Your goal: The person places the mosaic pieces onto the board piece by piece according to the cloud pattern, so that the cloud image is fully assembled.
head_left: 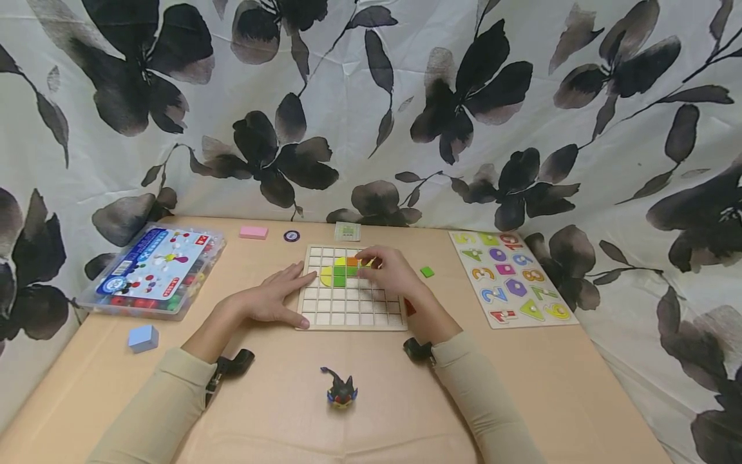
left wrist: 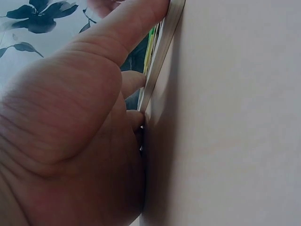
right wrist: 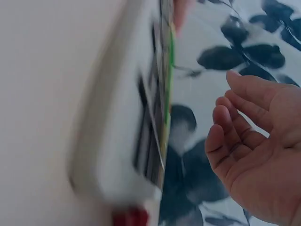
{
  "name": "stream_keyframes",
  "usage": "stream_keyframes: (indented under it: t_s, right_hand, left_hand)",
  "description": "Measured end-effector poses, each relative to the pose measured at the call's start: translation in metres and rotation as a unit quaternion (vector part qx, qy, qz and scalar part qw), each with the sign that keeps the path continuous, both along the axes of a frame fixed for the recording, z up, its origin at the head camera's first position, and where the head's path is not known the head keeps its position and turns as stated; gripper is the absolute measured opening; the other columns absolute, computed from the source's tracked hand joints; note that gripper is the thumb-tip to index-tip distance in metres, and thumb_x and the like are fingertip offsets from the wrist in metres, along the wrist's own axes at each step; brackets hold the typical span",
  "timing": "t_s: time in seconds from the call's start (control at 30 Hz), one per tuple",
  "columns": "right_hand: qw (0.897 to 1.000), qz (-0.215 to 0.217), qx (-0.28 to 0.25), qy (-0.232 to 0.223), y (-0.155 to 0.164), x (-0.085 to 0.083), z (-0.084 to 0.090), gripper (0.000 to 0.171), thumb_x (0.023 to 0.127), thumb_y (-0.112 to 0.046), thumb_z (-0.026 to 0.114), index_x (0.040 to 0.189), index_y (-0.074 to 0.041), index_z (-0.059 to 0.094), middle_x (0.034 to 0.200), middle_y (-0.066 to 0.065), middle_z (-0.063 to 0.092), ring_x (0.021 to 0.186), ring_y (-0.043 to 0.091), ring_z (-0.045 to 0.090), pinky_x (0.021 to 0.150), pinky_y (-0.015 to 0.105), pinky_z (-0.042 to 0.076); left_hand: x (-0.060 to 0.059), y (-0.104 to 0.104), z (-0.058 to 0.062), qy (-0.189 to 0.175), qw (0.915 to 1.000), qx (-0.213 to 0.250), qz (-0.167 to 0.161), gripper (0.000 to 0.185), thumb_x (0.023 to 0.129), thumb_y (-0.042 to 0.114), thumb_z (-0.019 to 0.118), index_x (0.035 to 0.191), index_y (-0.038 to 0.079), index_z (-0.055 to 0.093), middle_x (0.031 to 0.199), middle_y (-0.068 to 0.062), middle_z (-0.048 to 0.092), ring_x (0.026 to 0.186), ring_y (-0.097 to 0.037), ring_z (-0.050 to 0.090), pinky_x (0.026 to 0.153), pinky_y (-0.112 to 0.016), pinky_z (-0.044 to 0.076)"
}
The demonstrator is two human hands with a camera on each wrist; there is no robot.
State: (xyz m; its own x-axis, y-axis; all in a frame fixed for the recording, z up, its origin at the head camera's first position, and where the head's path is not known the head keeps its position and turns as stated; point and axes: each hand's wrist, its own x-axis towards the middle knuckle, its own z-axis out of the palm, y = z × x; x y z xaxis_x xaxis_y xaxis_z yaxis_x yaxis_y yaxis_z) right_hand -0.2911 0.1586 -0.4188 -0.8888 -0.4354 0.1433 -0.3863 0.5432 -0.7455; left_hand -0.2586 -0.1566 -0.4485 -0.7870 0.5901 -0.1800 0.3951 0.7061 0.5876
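Green tiles (head_left: 339, 281) are probably feeling light, stiff, best edge-pinched; left grip (head_left: 275, 298) is touching the board (head_left: 349, 307), spread; right grip (head_left: 393, 270) is hovering loosely curled, seemingly empty.

Head view forward-down, close wrist views; all sharing board (head_left: 355, 308)

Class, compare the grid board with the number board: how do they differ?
The grid board is ruled into squares; the number board carries coloured digits and shapes. The left hand touches the grid board, while no hand touches the number board. Both lie flat on the table.
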Motion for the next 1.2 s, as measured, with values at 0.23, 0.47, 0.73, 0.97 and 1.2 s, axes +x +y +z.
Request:
stream_keyframes:
  t_s: [0.23,0.47,0.73,0.97,1.2]
  right_hand:
    - [0.999,-0.053,0.005,0.007,0.043,-0.007,0.010,0.030,0.097,-0.017,0.075,0.127,-0.013,0.073,0.123,0.014,0.072,0.099,0.025,0.062,0.084,0.036,0.053]
    - [0.997,-0.074,0.022,0.016,0.085,-0.019,0.011,0.033,0.097,-0.014,0.075,0.129,-0.008,0.071,0.126,0.018,0.070,0.100,0.028,0.063,0.083,0.035,0.053]
    - [0.991,-0.104,0.077,-0.022,0.122,-0.027,0.003,0.032,0.097,-0.008,0.072,0.129,-0.005,0.072,0.129,0.018,0.069,0.104,0.029,0.060,0.085,0.036,0.049]
    - [0.986,-0.100,0.112,-0.067,0.137,-0.029,-0.009,0.032,0.095,-0.001,0.069,0.125,-0.009,0.075,0.112,0.015,0.065,0.098,0.028,0.053,0.080,0.036,0.044]
    - [0.987,-0.064,0.132,-0.059,0.138,-0.030,-0.017,0.032,0.092,0.004,0.071,0.122,-0.006,0.077,0.107,0.014,0.066,0.094,0.026,0.053,0.081,0.034,0.045]
  left_hand:
    - [-0.002,0.001,-0.001,0.002,1.0000,-0.001,0.001,0.113,0.081,0.058,0.082,0.167,0.016,0.023,0.175,-0.021,-0.002,0.161,-0.045,-0.003,0.125,-0.070,0.004]
    - [-0.002,0.001,0.000,0.002,1.0000,0.001,0.001,0.113,0.081,0.058,0.083,0.167,0.016,0.023,0.175,-0.021,-0.002,0.161,-0.045,-0.003,0.125,-0.070,0.005]
    - [-0.002,0.001,0.001,0.003,1.0000,-0.001,0.001,0.113,0.081,0.057,0.083,0.167,0.015,0.024,0.175,-0.022,-0.001,0.161,-0.045,-0.004,0.125,-0.070,0.004]
    - [-0.002,0.001,0.001,0.009,1.0000,-0.001,0.000,0.113,0.081,0.058,0.083,0.167,0.014,0.024,0.175,-0.022,-0.001,0.161,-0.045,-0.003,0.126,-0.070,0.004]
    - [-0.001,0.000,0.001,0.002,1.0000,0.001,0.002,0.113,0.081,0.058,0.083,0.167,0.015,0.023,0.175,-0.021,-0.002,0.161,-0.045,-0.004,0.125,-0.070,0.004]
